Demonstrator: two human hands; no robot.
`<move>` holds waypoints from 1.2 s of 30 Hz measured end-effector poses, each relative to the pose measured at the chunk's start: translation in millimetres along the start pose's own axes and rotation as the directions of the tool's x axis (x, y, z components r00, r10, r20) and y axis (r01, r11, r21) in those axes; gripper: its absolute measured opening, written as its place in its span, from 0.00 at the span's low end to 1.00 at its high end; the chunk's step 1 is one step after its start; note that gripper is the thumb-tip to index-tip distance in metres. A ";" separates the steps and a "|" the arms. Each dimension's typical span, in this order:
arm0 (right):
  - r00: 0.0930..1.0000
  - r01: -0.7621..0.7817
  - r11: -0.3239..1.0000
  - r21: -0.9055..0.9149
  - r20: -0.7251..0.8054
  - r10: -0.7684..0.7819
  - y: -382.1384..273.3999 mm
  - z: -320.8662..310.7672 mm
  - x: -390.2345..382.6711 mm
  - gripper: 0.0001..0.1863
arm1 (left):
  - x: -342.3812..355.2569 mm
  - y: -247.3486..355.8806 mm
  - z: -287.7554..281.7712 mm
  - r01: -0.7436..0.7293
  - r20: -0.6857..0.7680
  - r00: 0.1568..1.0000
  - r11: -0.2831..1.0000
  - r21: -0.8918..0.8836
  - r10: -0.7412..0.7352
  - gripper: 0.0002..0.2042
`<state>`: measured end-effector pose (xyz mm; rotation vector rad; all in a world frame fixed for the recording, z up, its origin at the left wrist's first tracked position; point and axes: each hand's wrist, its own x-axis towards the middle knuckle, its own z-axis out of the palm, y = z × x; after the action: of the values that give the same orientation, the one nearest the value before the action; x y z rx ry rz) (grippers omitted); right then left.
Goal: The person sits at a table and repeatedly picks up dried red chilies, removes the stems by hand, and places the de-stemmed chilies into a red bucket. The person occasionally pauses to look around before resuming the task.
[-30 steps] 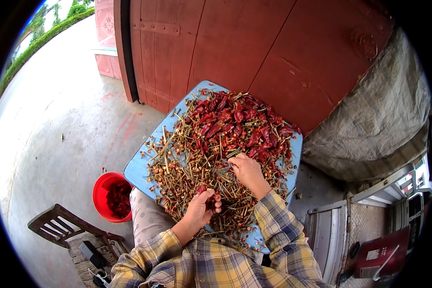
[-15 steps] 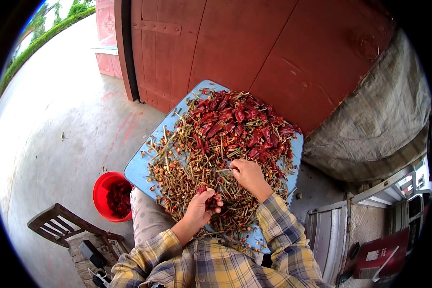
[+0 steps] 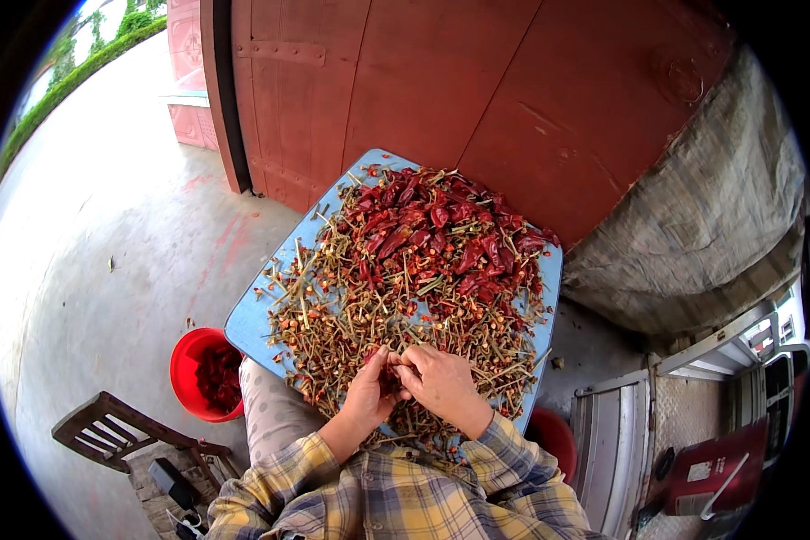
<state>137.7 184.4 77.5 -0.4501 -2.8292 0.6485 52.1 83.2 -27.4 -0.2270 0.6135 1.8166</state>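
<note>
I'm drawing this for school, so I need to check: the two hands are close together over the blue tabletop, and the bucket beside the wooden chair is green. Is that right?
Not quite: the bucket beside the wooden chair is red, as the head view shows. The left hand and right hand are close together over the blue tabletop.

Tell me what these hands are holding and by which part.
The left hand has dark red dried chili in its grip; which part is held is hidden. Whether the right hand holds anything cannot be told.
</note>
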 end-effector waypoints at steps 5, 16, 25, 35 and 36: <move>0.998 0.043 0.999 0.031 0.037 -0.044 0.9 8.5 2.7 0.08 | 4.8 -5.7 0.4 -0.059 -0.024 0.998 0.998 0.023 0.060 0.11; 0.950 -0.210 0.937 -0.278 -0.284 0.129 129.7 -36.2 63.1 0.14 | -6.5 1.8 13.2 -0.023 0.103 0.995 0.984 0.174 0.005 0.09; 0.939 -0.326 0.868 -0.374 -0.236 0.251 143.6 -29.5 75.6 0.26 | -10.4 3.3 13.2 -0.061 0.125 0.992 0.978 0.201 0.036 0.09; 0.920 -0.250 0.965 -0.075 -0.330 0.213 144.6 -35.8 59.0 0.13 | -7.5 1.5 13.8 -0.057 0.151 0.988 0.980 0.192 0.028 0.09; 0.925 -0.254 0.967 0.021 -0.285 0.249 133.1 -39.1 57.3 0.14 | -8.4 2.2 13.1 -0.065 0.149 0.988 0.979 0.193 0.036 0.09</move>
<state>127.4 333.1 59.2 -0.8483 -2.5250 0.5534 54.9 82.4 -11.9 0.0548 0.6964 1.7885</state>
